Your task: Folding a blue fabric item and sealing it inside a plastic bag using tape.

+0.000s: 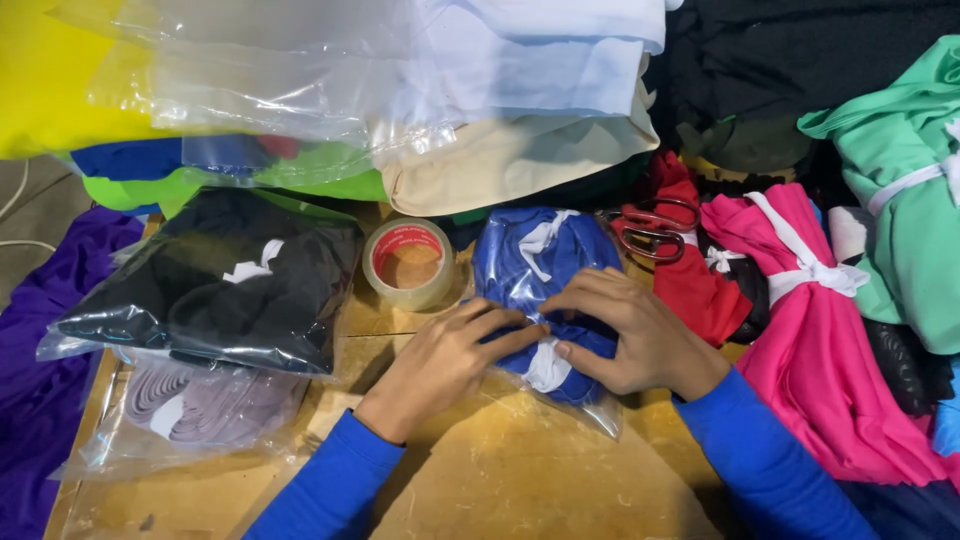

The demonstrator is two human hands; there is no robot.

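A blue cloth bundle tied with white strips lies in a clear plastic bag on the wooden table. My left hand rests on the bag's near left side, its fingers pressing toward the middle. My right hand lies on the bag's right side, fingertips meeting the left hand's at the bundle. Both arms wear blue sleeves. A roll of clear tape stands just left of the bundle. Red-handled scissors lie just right of it.
A bagged black garment lies on a bagged lilac one at the left. Pink, red and green tied bundles crowd the right. Stacked cloth and plastic bags fill the back. Purple fabric hangs at the left edge.
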